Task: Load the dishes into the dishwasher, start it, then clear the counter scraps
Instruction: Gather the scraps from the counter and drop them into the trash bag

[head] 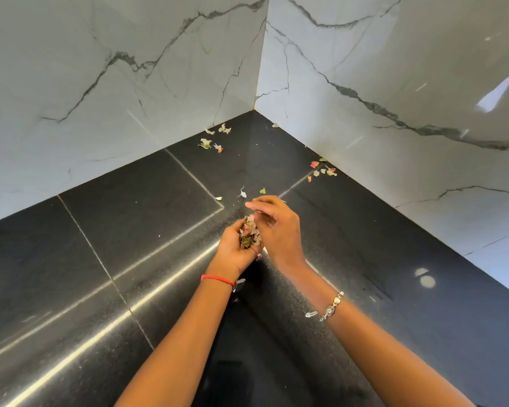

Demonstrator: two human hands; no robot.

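My left hand (232,249) is cupped palm up over the black counter (130,230) and holds a small heap of green and pink scraps (249,234). Right beside it, my right hand (276,223) hovers with its fingers loosely bent above the heap, and I cannot tell if it pinches a scrap. Loose scraps lie just beyond the hands (241,193), near the left wall (210,142) and along the right wall (323,170).
White marble walls (394,83) meet in a corner behind the counter. One scrap (274,125) lies deep in that corner. Bright reflections streak the polished counter at the left. No dishes or dishwasher are in view.
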